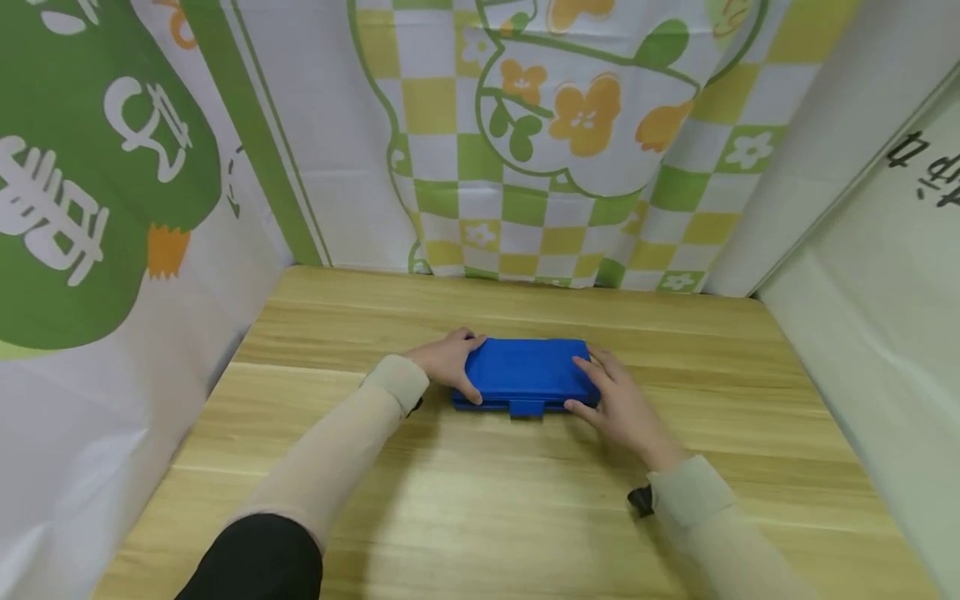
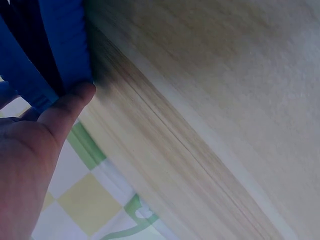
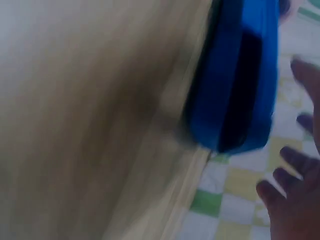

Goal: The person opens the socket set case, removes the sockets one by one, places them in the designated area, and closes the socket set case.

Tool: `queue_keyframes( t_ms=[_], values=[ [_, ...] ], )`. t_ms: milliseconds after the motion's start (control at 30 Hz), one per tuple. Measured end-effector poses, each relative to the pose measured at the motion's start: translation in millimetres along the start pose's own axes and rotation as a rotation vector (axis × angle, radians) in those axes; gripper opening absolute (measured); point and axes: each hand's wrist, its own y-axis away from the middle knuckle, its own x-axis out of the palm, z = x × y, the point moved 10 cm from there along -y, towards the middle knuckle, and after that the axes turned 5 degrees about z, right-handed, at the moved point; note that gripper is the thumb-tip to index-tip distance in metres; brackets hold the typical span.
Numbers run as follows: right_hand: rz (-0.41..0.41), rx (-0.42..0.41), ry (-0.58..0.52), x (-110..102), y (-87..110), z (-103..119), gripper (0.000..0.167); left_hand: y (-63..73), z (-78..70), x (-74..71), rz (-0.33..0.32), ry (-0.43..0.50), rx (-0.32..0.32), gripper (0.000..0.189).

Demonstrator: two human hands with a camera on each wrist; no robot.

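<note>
Here, left hand point(image 1: 448, 363) grips ridged oblong case point(image 1: 528, 367).

Left hand point(image 2: 30, 155) right there gripping the blue case point(image 2: 71, 40), two ridged layers parted by darkness, wood-grained tabletop point(image 2: 215, 100) stretching off to the right, checked cloth point(image 2: 90, 200) showing lower left

The head view looks forward and down from above the near side of the wooden table point(image 1: 510, 508), far enough back to get both hands and the checked cloth point(image 1: 540, 200) beyond the far edge. The two wrist views sit much closer and tilted, the left looking past the left hand point(image 1: 450, 365) at one end of the blue case point(image 1: 528, 367), the right, rather blurred, past the right hand point(image 1: 621, 408) at the opposite end. Both share the case, some tabletop and a patch of that cloth.
</note>
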Motion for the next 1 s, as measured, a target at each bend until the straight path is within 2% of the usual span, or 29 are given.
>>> queue_keyframes(
  t_ms=[67,133,200,267,467,733,1000],
  values=[
    [0.132,-0.052,0.013,8.5,-6.4,-8.2,0.07,0.4,2.8,3.2,0.011,0.002,-0.009,0.116],
    [0.248,-0.078,0.017,19.3,-9.2,-15.1,0.073,-0.2,4.7,6.7,0.021,0.009,-0.013,0.116],
    [0.325,-0.095,0.024,28.3,-10.4,-19.4,0.074,-0.7,5.5,9.1,0.025,0.02,-0.012,0.116],
    [0.362,-0.109,0.036,33.5,-10.7,-20.8,0.073,-1.6,4.9,9.8,0.025,0.034,-0.004,0.116],
    [0.363,-0.134,0.066,37.4,-12.6,-20.8,0.069,-2.8,3.9,8.8,0.009,0.062,0.013,0.117],
    [0.311,-0.225,0.201,38.3,-10.3,-15.6,0.065,-1.5,5.5,11.7,-0.021,0.063,0.018,0.119],
    [0.299,-0.251,0.283,37.9,-13.4,-9.4,0.062,4.9,6.6,6.5,-0.041,0.103,0.012,0.116]
  ],
)
